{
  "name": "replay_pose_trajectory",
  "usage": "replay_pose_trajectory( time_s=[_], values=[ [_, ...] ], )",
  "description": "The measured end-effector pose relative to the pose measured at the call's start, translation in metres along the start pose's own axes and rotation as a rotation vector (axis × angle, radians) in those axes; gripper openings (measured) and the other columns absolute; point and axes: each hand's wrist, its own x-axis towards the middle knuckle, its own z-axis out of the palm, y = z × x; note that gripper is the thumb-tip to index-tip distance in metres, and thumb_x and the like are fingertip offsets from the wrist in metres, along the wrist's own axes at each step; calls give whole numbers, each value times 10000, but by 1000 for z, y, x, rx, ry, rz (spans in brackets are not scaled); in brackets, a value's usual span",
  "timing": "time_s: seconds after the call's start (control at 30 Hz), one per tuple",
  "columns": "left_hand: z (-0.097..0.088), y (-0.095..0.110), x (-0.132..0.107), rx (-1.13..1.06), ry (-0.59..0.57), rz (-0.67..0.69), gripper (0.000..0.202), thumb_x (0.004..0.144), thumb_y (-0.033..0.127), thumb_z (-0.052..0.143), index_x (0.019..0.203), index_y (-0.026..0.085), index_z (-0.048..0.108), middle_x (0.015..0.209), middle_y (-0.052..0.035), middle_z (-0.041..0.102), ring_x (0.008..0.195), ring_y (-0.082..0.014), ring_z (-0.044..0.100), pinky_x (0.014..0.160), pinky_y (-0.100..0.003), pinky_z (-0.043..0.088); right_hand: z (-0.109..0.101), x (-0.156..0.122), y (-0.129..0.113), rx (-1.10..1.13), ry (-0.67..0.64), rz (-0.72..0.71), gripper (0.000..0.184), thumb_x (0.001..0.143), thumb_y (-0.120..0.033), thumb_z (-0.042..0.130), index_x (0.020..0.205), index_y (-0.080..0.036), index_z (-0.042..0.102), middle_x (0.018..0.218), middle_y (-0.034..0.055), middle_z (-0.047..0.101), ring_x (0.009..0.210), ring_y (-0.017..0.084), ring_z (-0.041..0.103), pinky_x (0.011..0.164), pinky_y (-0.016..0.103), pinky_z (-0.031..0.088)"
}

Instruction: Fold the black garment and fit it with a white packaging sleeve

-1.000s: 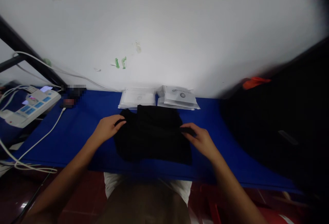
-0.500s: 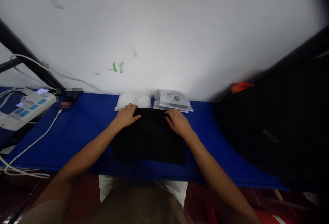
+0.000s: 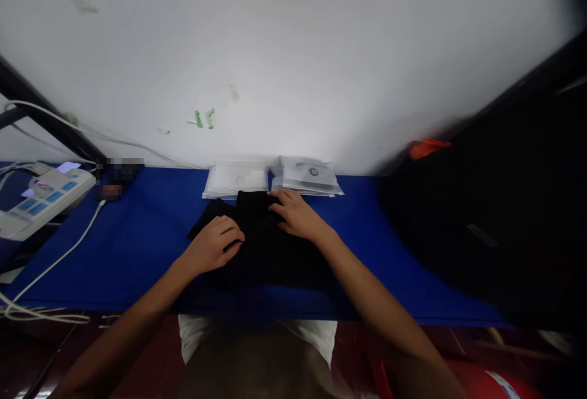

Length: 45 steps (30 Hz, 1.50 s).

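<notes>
A black garment [image 3: 275,264], partly folded, lies on the blue tabletop in front of me; its exact kind cannot be told. On its left part is my left hand [image 3: 214,245], fingers curled in toward the thumb and gripping the fabric. My right hand [image 3: 296,214] rests near the far edge, its fingers apart and lying on the cloth. A flap of the garment sticks out beyond my left hand toward the upper left. Just behind the garment are two stacks of plastic bags, a white one [image 3: 235,178] and a printed one [image 3: 308,174].
A white power strip [image 3: 48,200] with cables stands at the left end of the blue table [image 3: 142,246]. Beside it lies a dark device [image 3: 121,179] with a white cable. A large black mass [image 3: 486,215] covers the right side, with an orange item [image 3: 427,147] behind it. A white wall rises at the back.
My left hand has moved down toward me from the far edge, and the garment's left far corner is now folded or bunched. My right hand has shifted left along the far edge.
</notes>
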Motion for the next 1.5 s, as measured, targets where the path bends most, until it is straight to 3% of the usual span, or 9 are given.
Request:
replay_pose_trajectory(
  time_s=[0.23,0.37,0.47,0.63,0.9,1.07,1.23,1.4,1.5],
  values=[
    [-9,1,-26,-105,-69,-199,131,945,266,531,986,215,645,956,-44,615,903,-170,596,819,-313,485,-1,-35,-8,-91,22,-4,205,729,-82,652,906,-181,624,1230,147,637,1178,335,558,1014,536,425],
    [-8,-31,-28,38,146,-526,269,913,361,554,1129,213,612,1077,-83,584,1041,-236,574,943,-405,484,-15,-62,-17,-90,86,69,74,803,-157,628,856,-206,612,1220,136,648,1163,333,568,992,561,427],
    [-4,-60,-27,86,114,-706,466,831,416,637,1227,181,566,1152,-120,580,1125,-306,552,994,-486,451,-18,-77,-22,-36,129,106,57,865,-227,609,811,-208,606,1145,128,675,1104,310,597,923,506,483],
    [-1,-73,-26,-39,110,-587,238,858,319,567,1063,203,601,1076,-73,629,1048,-241,600,944,-405,488,-5,-96,-24,25,231,146,126,919,-278,588,817,-209,616,975,97,709,970,253,644,852,426,515],
    [-32,-40,-36,-151,31,-382,119,798,169,487,765,211,594,1085,-68,633,1037,-214,590,925,-384,478,8,-101,-23,142,366,272,166,951,-246,534,813,-216,622,821,56,704,820,215,650,754,386,495],
    [-34,-32,-55,-116,-160,-471,159,816,244,505,706,214,616,1156,-65,631,1040,-239,581,932,-420,466,14,-102,-23,205,375,327,184,960,-263,523,803,-226,611,823,54,695,803,216,635,733,389,493],
    [-16,-34,-67,-22,-54,-615,321,825,478,629,682,208,533,1039,-64,645,999,-255,593,899,-411,473,18,-104,-22,274,395,366,216,965,-305,506,801,-234,627,830,63,696,803,228,645,739,407,521],
    [-12,-38,-69,-52,-14,-686,456,772,478,712,1128,235,564,1001,-45,619,945,-239,606,848,-376,497,17,-104,-22,302,432,379,205,955,-301,529,790,-235,632,824,57,699,787,220,649,734,407,537],
    [-16,-39,-67,-50,-49,-668,331,780,482,696,990,233,634,905,-35,610,897,-237,592,815,-368,495,16,-105,-22,305,442,381,198,953,-287,535,787,-236,629,820,54,696,783,217,649,734,403,537]
  ],
)
